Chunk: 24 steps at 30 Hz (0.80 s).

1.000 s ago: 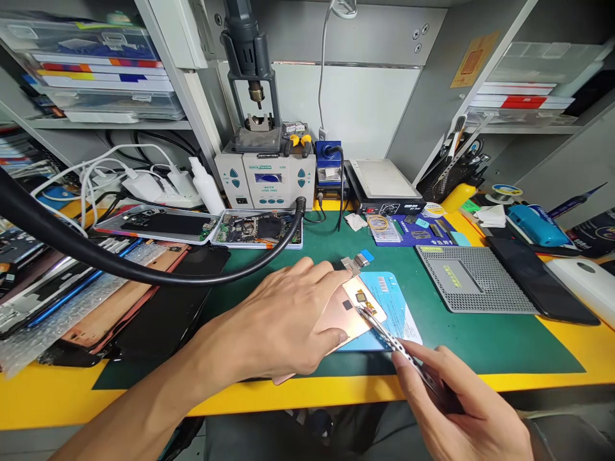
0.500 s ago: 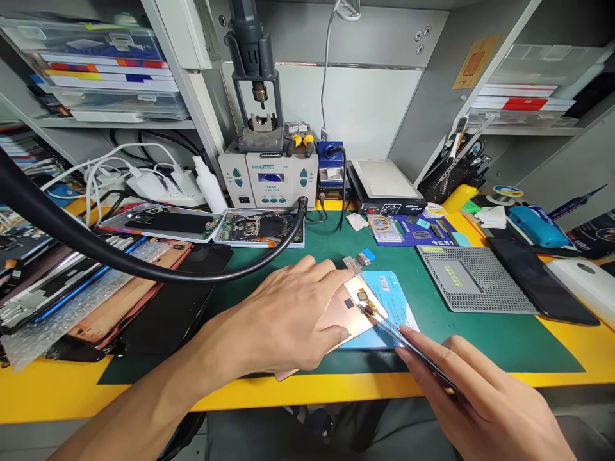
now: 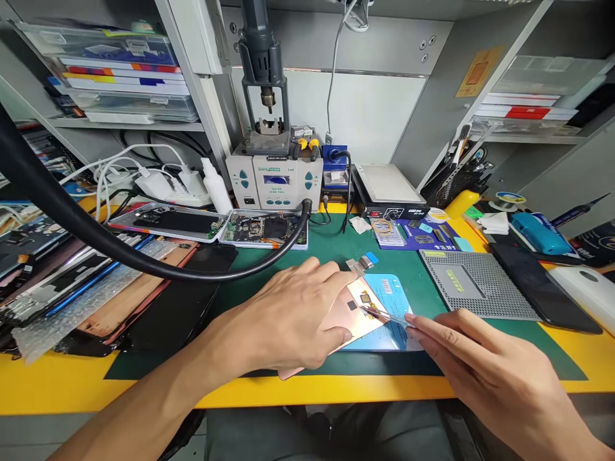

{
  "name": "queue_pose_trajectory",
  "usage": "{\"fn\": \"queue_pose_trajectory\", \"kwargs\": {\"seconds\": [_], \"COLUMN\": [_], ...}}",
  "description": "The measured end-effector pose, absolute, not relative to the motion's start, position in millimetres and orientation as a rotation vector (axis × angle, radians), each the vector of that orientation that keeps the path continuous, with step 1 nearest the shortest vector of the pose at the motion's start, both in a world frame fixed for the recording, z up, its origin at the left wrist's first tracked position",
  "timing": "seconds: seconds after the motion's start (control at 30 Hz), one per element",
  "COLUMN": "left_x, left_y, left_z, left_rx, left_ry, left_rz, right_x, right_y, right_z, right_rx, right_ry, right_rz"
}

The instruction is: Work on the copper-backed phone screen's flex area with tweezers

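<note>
A copper-coloured phone screen panel (image 3: 346,314) lies at a slant, partly on a light blue card (image 3: 396,301) and partly on the green mat (image 3: 327,256). My left hand (image 3: 293,314) rests over the panel with fingers and thumb bent around its left part, closed on it. From the panel's far end a short flex cable with a blue tip (image 3: 368,260) sticks out. Metal tweezers (image 3: 394,318) are pinched in my right hand (image 3: 485,358); their tips meet the small flex parts (image 3: 366,299) near the panel's right end. Whether the tips grip anything is too small to tell.
A thick black hose (image 3: 225,275) arcs across the left side. Behind stand a soldering station (image 3: 276,182) and an opened phone (image 3: 262,227). A perforated metal plate (image 3: 480,282) and a black phone (image 3: 542,288) lie right; stacked phone parts (image 3: 158,307) lie left.
My right hand has turned and moved a little right, and the tweezers lie flatter. My left hand keeps its hold on the panel. The whole view has shifted slightly.
</note>
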State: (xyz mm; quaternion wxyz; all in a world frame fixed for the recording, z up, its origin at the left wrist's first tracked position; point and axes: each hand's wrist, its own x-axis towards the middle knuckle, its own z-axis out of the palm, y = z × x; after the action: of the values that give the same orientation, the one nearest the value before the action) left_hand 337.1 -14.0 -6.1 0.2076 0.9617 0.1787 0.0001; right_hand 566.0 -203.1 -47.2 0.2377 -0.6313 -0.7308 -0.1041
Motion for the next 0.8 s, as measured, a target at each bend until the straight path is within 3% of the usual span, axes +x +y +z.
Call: {"fn": "queue_pose_trajectory", "kwargs": {"seconds": [0.8], "left_x": [337], "left_y": [-13], "left_z": [-8], "left_rx": [2.689], "left_ry": [0.479], "left_rz": [0.072], "right_x": [575], "right_y": [-193], "right_z": [-35], "right_rx": [-1.898], "right_ry": [-1.724], "right_rz": [0.348]}}
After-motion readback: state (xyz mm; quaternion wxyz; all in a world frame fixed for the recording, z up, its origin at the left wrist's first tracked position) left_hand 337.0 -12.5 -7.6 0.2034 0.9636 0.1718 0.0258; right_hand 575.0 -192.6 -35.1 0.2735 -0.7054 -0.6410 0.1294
